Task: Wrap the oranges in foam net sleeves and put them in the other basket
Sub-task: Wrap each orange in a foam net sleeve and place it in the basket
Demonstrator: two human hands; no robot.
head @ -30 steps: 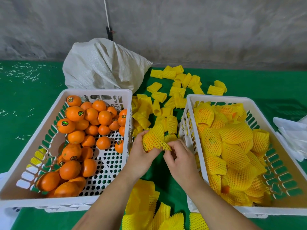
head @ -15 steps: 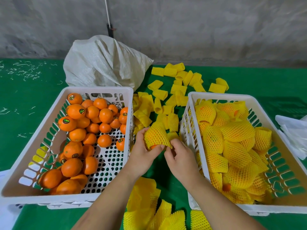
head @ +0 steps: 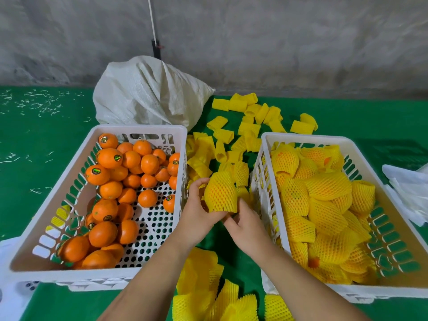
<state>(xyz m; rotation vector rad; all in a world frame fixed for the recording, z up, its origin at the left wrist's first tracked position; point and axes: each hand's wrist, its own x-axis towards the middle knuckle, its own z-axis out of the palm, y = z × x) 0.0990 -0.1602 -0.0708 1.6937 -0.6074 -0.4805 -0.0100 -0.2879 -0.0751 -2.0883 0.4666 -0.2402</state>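
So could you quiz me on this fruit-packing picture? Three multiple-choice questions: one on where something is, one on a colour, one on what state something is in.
1. Where does the white sack sit?
A. Behind the basket of bare oranges
B. Inside the basket of wrapped oranges
C. Under the person's arms

2. What colour are the foam net sleeves scattered between the baskets?
A. White
B. Yellow
C. Pink

3. What state is the orange in the hands in?
A. Bare, no sleeve
B. Peeled
C. Covered by a net sleeve

Answers: 1 A, the sack lies beyond the far rim of the left basket. 2 B, every loose sleeve is yellow. 3 C, the left hand and right hand hold it with yellow netting stretched over it.
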